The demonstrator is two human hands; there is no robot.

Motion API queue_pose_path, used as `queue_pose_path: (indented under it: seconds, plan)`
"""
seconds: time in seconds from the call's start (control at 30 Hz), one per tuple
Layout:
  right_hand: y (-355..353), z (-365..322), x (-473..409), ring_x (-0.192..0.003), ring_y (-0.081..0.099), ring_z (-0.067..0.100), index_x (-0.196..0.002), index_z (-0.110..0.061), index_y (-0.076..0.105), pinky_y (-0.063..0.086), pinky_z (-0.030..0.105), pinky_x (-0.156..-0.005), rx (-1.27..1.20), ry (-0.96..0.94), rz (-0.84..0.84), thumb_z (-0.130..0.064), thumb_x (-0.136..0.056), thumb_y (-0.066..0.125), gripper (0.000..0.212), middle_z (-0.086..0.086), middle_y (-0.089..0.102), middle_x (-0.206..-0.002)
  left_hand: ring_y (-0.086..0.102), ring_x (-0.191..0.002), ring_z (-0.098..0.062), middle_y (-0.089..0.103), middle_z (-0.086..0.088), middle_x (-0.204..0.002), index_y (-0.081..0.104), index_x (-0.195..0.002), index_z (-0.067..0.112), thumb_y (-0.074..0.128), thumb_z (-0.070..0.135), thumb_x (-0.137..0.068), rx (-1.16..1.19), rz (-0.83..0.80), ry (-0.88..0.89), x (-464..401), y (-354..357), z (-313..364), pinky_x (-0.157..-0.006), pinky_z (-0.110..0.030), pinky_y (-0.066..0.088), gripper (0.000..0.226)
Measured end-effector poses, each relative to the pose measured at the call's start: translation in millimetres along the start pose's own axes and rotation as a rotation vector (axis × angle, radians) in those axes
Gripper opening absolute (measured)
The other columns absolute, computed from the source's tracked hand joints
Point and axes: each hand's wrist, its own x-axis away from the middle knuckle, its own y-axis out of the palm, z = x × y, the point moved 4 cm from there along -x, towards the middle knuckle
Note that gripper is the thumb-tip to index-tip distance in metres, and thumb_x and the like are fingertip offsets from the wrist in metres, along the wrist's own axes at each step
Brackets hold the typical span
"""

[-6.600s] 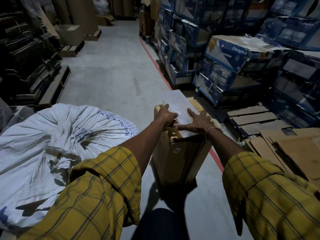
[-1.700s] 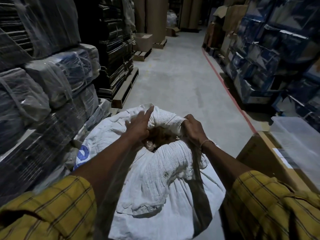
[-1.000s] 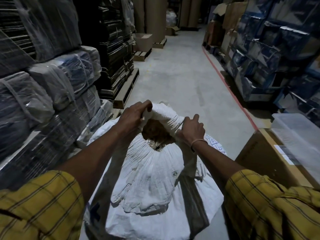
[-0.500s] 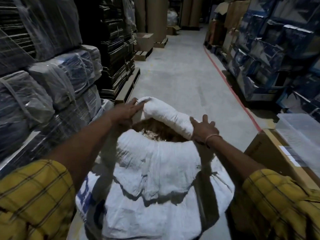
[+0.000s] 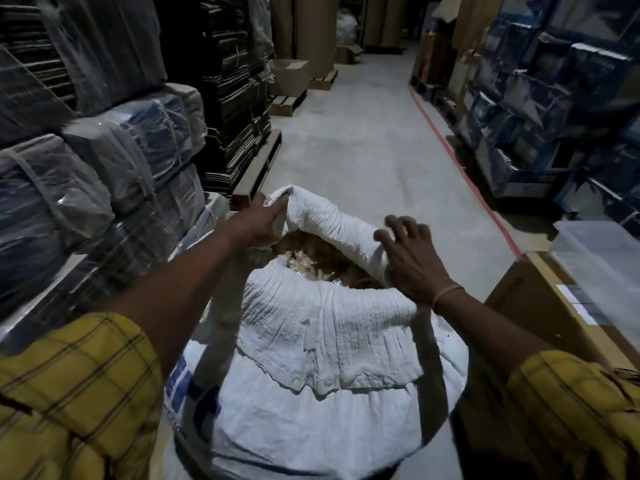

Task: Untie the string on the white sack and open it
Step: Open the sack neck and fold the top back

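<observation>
Head view: white sack stands on the aisle floor between wrapped bundles and a cardboard box, mouth open on pale, glossy contents too dim to identify. Left hand pinches the far rim; right hand rests on it, fingers spread. Compared with half a second ago, the right fingers have lifted and the mouth gapes slightly wider.

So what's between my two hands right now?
In the head view, the sack's rolled far rim spans from left hand to right hand.
</observation>
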Motion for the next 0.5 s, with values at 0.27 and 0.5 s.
queue_pose_path:
  seconds: [0.27,0.5]
  plan:
    - [11,-51,-12,-0.09,0.058,0.032,-0.119,-0.011,0.06,0.053,0.047,-0.074,-0.246,-0.228,-0.193,-0.024,-0.097,0.043,0.031,0.012,0.06,-0.112,0.048,-0.126,-0.042,0.049,-0.022,-0.138,0.059,-0.126,0.004,0.072,0.02,-0.081,-0.494,0.471,0.117,20,-8,50,-0.094,-0.047,0.039,0.049]
    - [41,-30,-29,-0.122,0.049,0.05,-0.145,-0.011,0.038,0.047,0.052,-0.099,-0.09,0.019,-0.39,-0.028,-0.075,0.076,0.082,0.019,0.036,-0.148,0.065,-0.097,-0.037,0.052,-0.02,-0.125,0.048,-0.14,0.005,0.073,0.017,-0.091,-0.386,0.246,0.328,24,24,73,-0.078,-0.049,0.057,0.056]
